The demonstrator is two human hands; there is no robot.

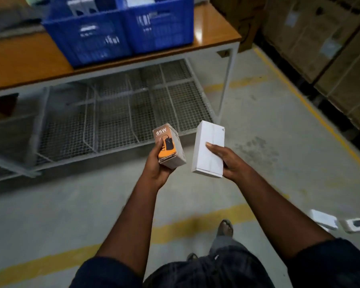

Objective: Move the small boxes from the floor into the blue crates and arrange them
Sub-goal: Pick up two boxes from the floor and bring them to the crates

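Centre frame: 65W box (169,149), orange-brown, in left hand (157,165). Fingers wrap it from below and the thumb lies on the printed face; the box is tilted, top leaning away. White box (209,150) in right hand (229,161), thumb pressed on the top face, fingers hidden under it, long side pointing up-frame. The two boxes sit side by side with a small gap, not touching, both held out over the floor (279,142) in front of the table (19,63).

Upper left to top centre: two blue crates on the table, left crate (85,38) and right crate (160,28), walls touching. Light-coloured boxes show inside both; too blurred to tell how they are arranged.

Lower right on the floor: flat box (324,220), white, with printed box (355,224) just beside it.

Under the table: wire mesh shelf (116,117). Right edge: stacked cartons (320,38). Yellow lines (195,223) cross the floor. Bottom centre: one foot (224,227) in a sandal.
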